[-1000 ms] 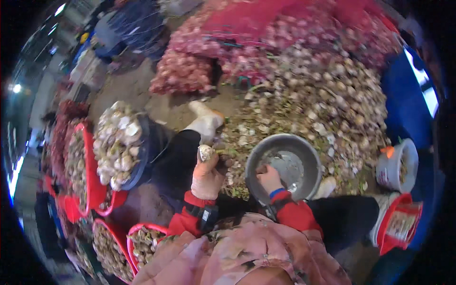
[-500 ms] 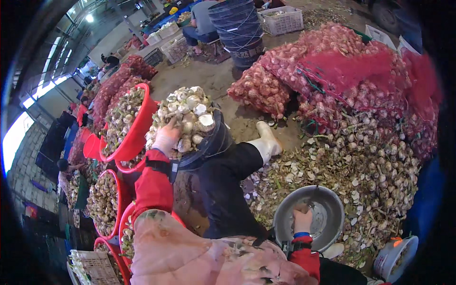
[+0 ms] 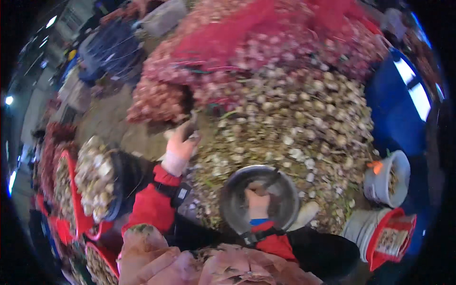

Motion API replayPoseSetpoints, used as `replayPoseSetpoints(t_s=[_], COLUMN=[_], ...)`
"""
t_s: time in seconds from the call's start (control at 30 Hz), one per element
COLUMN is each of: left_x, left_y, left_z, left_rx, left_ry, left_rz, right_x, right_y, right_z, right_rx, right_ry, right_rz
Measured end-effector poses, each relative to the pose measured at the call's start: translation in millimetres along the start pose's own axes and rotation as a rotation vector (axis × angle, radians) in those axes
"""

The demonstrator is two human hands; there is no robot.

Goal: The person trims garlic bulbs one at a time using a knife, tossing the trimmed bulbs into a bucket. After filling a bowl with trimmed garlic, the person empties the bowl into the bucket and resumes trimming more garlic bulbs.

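My left hand (image 3: 182, 146) reaches out over the ground at the near-left edge of a heap of garlic bulbs (image 3: 304, 114). Its thumb stands apart from the fingers, and I see nothing held, though motion blurs it. A grey metal bowl (image 3: 230, 205) rests by my legs, with my right hand (image 3: 258, 202) inside it. That hand is closed; a dark narrow piece shows beyond its fingers, too blurred to name. On the left, a dark bucket (image 3: 115, 178) is piled high with trimmed white garlic (image 3: 95, 175).
Red mesh sacks of garlic (image 3: 159, 90) lie behind the heap. Red tubs (image 3: 78, 199) of garlic stand at far left. At right are a white bucket (image 3: 401, 175), a red-rimmed stack of pails (image 3: 368, 230) and a blue surface (image 3: 394, 109). My white boot (image 3: 306, 213) sits beside the bowl.
My left hand has left the garlic in the dark bucket and moved right, toward the heap. My right hand stays in the bowl. The whole view has swung to the right.
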State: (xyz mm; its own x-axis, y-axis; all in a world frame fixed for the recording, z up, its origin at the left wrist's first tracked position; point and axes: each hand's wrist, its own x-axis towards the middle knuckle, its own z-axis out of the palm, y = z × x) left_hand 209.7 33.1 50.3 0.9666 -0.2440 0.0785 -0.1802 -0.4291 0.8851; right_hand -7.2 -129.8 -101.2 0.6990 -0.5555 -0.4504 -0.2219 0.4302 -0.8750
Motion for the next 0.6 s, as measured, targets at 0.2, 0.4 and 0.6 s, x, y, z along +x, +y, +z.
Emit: replayPoseSetpoints(t_s=[0.2,0.4,0.6], left_x=[171.1,272.8,301.7], left_y=[14.3,55.8,30.7], left_z=[221.3,349.4,338.8], left_rx=[0.346,1.041,0.909], left_ry=[-0.210,-0.248,-0.276], left_rz=[0.228,0.222,0.107], right_x=[26.2,50.0,49.4], right_y=[3.9,45.3,19.0], right_z=[-30.0,-39.9,-54.8], right_rx=[0.123,0.886,0.145], right_ry=[0.007,0.089,0.065], right_rz=[-0.119,0.320,0.098])
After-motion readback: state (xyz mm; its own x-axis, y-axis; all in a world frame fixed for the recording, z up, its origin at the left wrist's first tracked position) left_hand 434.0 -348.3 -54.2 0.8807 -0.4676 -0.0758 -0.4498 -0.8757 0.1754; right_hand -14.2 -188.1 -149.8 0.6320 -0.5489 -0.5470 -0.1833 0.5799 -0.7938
